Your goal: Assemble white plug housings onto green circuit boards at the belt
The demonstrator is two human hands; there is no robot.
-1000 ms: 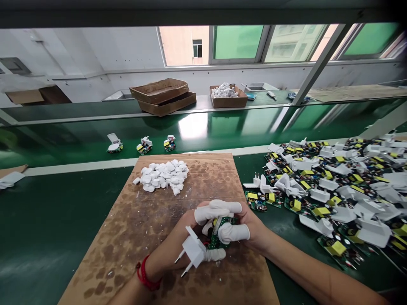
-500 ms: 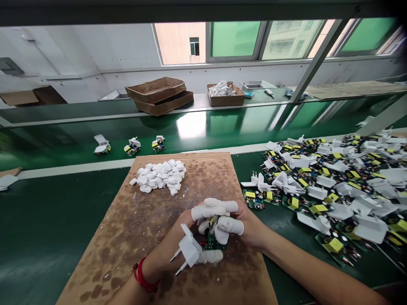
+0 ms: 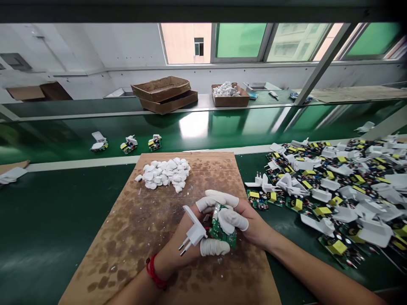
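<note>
Over the cardboard sheet point(image 3: 152, 237), my left hand point(image 3: 214, 246) is closed around a green circuit board point(image 3: 219, 231), its covered thumb along the near edge. A white two-pin plug cover point(image 3: 194, 231) hangs off the board's left side on a red wire, in front of my left wrist. My right hand point(image 3: 243, 218) is closed at the board's other side, its thumb pressing a flat white putty-like lump point(image 3: 226, 222) onto the board's face. White finger cots cover the fingertips of both hands. The fingers behind the board are partly hidden.
A pile of similar white lumps point(image 3: 167, 173) lies on the cardboard's far part. Many circuit boards with plug covers point(image 3: 330, 190) spread over the right side. Several boards point(image 3: 129, 145) sit on the green belt point(image 3: 193, 125). Cardboard trays point(image 3: 165, 95) stand on the shelf behind.
The board has turned so more of its green face shows, with the white lump against it. The plug cover has swung a little. The whole view has shifted slightly.
</note>
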